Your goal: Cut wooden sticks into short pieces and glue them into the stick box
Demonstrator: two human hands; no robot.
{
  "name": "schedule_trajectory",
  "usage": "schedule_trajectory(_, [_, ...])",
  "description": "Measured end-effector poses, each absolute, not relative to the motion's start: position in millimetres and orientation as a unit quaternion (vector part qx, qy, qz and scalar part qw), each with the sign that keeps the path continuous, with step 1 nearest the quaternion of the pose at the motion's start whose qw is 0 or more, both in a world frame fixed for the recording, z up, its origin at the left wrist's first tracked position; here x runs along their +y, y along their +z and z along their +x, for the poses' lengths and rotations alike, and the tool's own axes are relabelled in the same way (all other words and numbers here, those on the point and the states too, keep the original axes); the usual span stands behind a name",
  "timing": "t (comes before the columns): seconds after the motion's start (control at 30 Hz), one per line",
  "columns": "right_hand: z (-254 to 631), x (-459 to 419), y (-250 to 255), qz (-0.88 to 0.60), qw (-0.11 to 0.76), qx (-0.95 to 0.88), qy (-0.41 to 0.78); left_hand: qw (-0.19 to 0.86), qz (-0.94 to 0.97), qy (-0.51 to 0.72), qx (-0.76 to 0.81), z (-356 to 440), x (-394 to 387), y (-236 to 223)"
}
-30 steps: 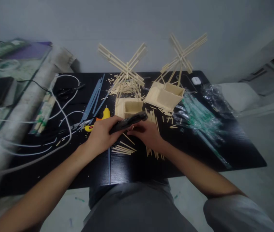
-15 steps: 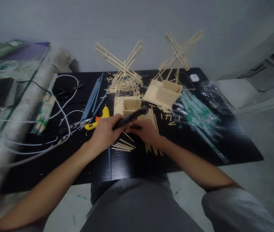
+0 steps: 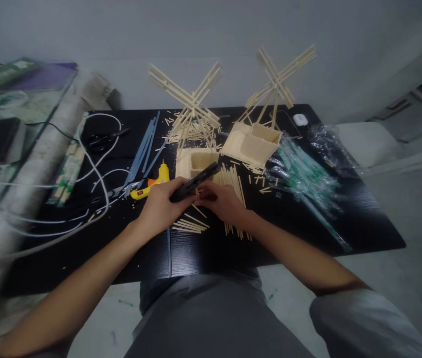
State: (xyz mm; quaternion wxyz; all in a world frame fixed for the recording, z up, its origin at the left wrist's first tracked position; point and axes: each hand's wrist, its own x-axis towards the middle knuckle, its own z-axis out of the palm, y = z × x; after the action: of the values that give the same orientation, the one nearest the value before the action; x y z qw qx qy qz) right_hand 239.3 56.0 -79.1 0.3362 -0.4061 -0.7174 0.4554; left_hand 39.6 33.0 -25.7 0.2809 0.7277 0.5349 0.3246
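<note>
The left hand [image 3: 158, 209] is closed around the handle end of a long black plier-like cutting tool [image 3: 195, 182], which slants up and to the right above the black tabletop [image 3: 345, 219]. The right hand [image 3: 221, 201] sits just beside it with its fingers curled in under the tool's front end — whether they pinch a stick there cannot be told. Both hands hover over a loose spread of thin pale wooden sticks [image 3: 233, 181] lying flat on the table. Just behind the tool stands a small open box built of pale sticks [image 3: 196, 160], with a crossed stick windmill frame [image 3: 186, 102] rising behind it. A second stick box with its own crossed frame [image 3: 252, 141] stands to the right. A yellow glue gun [image 3: 154, 183] lies left of the hands, near white cables [image 3: 99, 169], and clear plastic wrappers [image 3: 300, 181] lie at the right.
</note>
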Motion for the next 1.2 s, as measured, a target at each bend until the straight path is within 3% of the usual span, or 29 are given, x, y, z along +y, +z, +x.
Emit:
schedule_trajectory(0.23, [239.2,54.7,-77.7,-0.406,0.341,-0.712,0.461,0.275,0.738,0.302,0.537,32.2,27.4,-14.7])
schedule_trajectory(0.47, [238.8,55.0,-73.0,-0.409,0.334,-0.698,0.484,0.058,0.791,0.156,0.589,-9.0,7.4,-5.6])
schedule_trajectory(0.7, [238.4,53.9,-72.4,-0.412,0.337,-0.695,0.484,-0.067,0.802,0.007,0.593,-8.6,-5.5,-14.0])
schedule_trajectory(1.2, [239.5,55.2,-69.3,-0.413,0.321,-0.737,0.429,-0.076,0.832,-0.042,0.548,16.5,0.7,-12.9])
